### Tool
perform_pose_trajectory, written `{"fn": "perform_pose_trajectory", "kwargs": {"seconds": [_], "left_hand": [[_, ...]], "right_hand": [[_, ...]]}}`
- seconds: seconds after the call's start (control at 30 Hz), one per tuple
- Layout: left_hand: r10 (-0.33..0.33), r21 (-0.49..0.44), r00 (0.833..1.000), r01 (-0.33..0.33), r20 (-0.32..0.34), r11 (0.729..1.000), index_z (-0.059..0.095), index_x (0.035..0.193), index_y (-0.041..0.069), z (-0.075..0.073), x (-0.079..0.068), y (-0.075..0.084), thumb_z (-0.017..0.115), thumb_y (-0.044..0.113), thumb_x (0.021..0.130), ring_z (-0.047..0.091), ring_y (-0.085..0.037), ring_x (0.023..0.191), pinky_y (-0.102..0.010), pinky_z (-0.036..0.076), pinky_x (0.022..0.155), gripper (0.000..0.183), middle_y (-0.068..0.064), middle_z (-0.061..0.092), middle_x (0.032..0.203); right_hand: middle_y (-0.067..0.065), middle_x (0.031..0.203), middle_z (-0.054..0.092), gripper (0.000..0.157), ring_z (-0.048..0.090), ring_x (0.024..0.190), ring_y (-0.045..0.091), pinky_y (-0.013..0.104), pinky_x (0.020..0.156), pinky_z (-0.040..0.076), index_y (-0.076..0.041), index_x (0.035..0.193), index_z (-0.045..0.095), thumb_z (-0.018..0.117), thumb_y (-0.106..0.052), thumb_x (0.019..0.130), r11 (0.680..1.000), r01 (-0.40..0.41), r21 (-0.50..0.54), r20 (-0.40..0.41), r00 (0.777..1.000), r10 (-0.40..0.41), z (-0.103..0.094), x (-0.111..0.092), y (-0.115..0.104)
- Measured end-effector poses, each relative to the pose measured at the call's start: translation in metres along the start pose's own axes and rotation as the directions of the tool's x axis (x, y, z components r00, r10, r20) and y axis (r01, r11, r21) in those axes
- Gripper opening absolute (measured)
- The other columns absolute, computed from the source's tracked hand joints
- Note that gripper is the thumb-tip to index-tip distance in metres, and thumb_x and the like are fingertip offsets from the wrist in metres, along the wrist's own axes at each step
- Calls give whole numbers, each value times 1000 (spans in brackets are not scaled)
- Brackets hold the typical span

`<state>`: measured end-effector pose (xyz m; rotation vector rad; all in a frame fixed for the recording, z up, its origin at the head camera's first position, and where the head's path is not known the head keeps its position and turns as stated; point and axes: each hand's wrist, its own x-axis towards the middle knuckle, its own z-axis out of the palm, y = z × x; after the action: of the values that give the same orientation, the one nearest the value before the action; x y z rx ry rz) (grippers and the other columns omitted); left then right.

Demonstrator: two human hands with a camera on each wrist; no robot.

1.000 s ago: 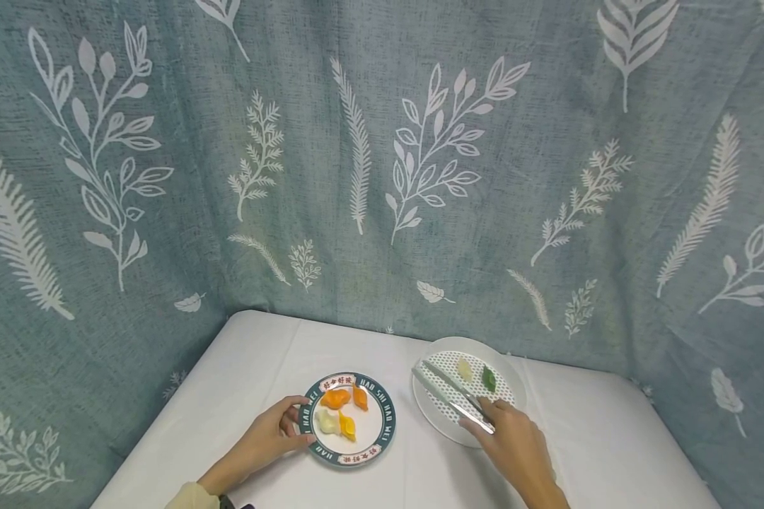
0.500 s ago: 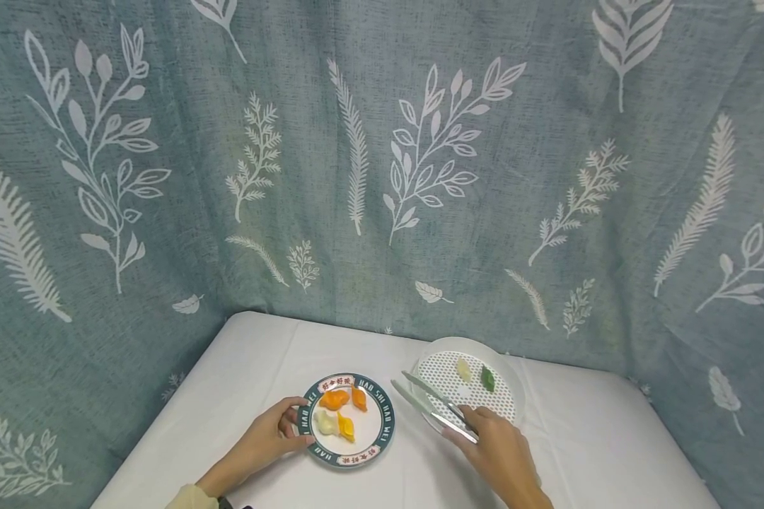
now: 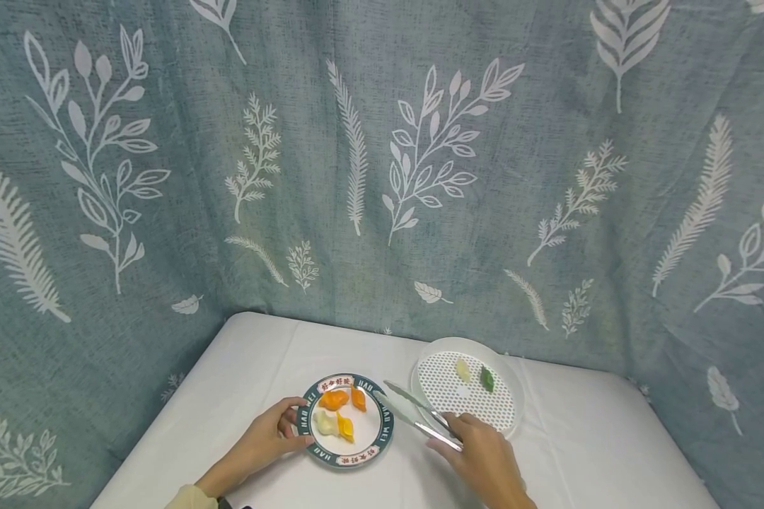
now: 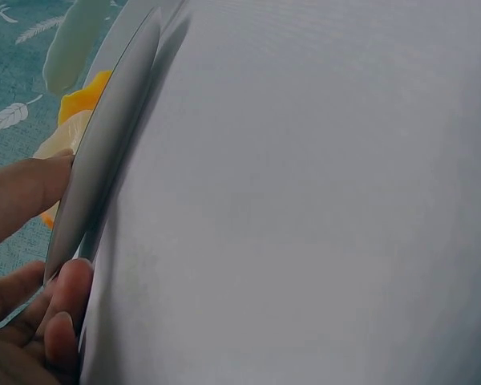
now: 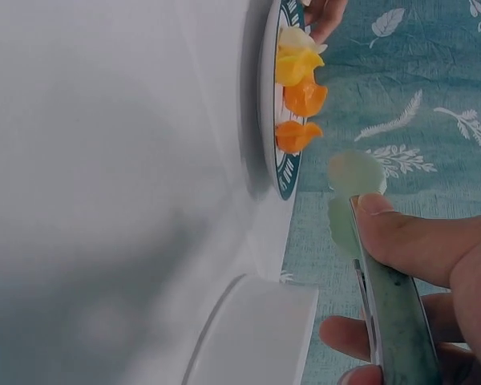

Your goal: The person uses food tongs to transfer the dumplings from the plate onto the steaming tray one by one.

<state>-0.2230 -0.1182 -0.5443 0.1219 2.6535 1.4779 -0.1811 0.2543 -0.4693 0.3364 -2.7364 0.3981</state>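
Note:
My left hand (image 3: 270,436) grips the left rim of a round white plate (image 3: 366,433) with a green lettered border, thumb on top and fingers beneath. On the plate sit orange dumplings (image 3: 334,400), a yellow dumpling (image 3: 345,427) and a pale dumpling (image 3: 325,423). My right hand (image 3: 484,456) holds metal tongs (image 3: 438,435) with pale green tips. The tips are spread, one above the plate's right border, and I see nothing between them. In the left wrist view, my thumb (image 4: 24,192) presses the plate's edge (image 4: 116,120).
A round white tray (image 3: 518,396) with a perforated base stands right of the plate. It holds a pale dumpling (image 3: 462,370) and a green dumpling (image 3: 487,378). A patterned curtain (image 3: 369,177) hangs behind the white-covered table (image 3: 255,367).
My right hand has carried the tongs left, from over the perforated tray to the plate's right border. My left hand and the dumplings stay in place.

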Motion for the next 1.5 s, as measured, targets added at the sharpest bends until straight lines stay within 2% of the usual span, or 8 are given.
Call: {"fn": "perform_pose_trajectory", "kwargs": {"seconds": [0.23,0.5,0.63,0.83,1.07,1.2,1.5], "left_hand": [[-6,10,1000,6,-5,1000,58,139,13,-1,-1,2,93,34,74,54,-15,81,-27,47,66,77,2,60,100],[-8,6,1000,8,-6,1000,58,139,12,-1,-2,2,93,33,75,54,-16,81,-27,47,66,76,2,60,100],[-11,4,1000,11,-4,1000,58,139,12,-1,-2,1,93,33,75,54,-16,80,-26,46,65,76,1,60,100],[-20,9,1000,20,-5,1000,58,140,13,-1,-2,1,92,34,75,53,-16,80,-27,46,65,77,2,60,100],[-9,3,1000,9,0,1000,57,140,13,-1,0,1,93,34,75,54,-15,81,-26,47,67,77,1,61,101],[6,5,1000,-6,-6,1000,58,140,12,0,1,0,93,34,74,55,-15,80,-26,46,67,77,1,61,101],[4,10,1000,-4,-8,1000,58,139,12,0,0,2,93,32,75,54,-15,80,-26,46,66,76,1,60,101]], "right_hand": [[-10,84,67,50,50,67,5,33,60,46,-16,118,79,86,-47,78,1000,24,5,13,1000,-24,5,-3,-7],[-14,78,58,46,46,65,3,30,58,44,-18,114,78,86,-46,79,998,68,7,-3,998,-68,11,-5,-13],[-13,81,62,43,48,66,3,31,60,46,-18,110,79,86,-46,78,998,61,7,20,998,-61,14,-4,-17],[-14,79,59,44,47,65,4,30,59,45,-19,108,78,85,-51,78,999,42,-15,72,997,-41,20,-1,-21],[-12,80,60,51,45,64,6,30,59,43,-16,114,78,83,-53,79,998,6,-60,134,991,2,25,6,-27],[-13,76,55,51,42,61,6,27,55,39,-16,112,78,85,-53,77,997,15,-73,110,994,-7,30,8,-29],[-8,81,62,51,42,61,8,27,55,40,-14,112,78,85,-52,78,996,34,-87,90,996,-26,38,11,-31]]}}
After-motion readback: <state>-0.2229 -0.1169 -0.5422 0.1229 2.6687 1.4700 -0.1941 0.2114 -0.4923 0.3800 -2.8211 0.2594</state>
